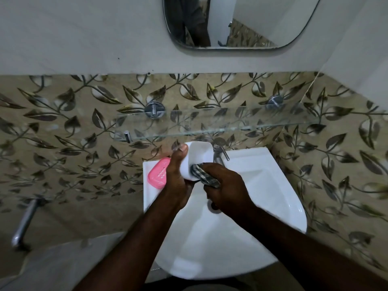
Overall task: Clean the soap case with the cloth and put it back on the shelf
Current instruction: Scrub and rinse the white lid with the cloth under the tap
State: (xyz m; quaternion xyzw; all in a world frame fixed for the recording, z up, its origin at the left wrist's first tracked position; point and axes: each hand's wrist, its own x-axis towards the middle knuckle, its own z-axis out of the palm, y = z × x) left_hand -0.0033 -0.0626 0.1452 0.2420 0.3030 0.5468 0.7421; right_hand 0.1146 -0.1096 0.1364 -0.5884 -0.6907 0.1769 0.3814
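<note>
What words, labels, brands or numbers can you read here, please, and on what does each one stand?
No text can be read.
White case, gripped by the left hand: blank.
Pink tray on the basin rim: faint marks, too blurred to tell whether they are lettering.
Cloth in the right hand: checked pattern only.
Tap, shelf, mirror: no marks visible.

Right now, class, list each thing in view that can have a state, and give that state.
soap case, held over the sink, off the shelf
cloth, bunched, pressed against the soap case
left hand, grips the soap case
right hand, grips the cloth
pink tray, lying on the sink rim
tap, no water seen running
</note>
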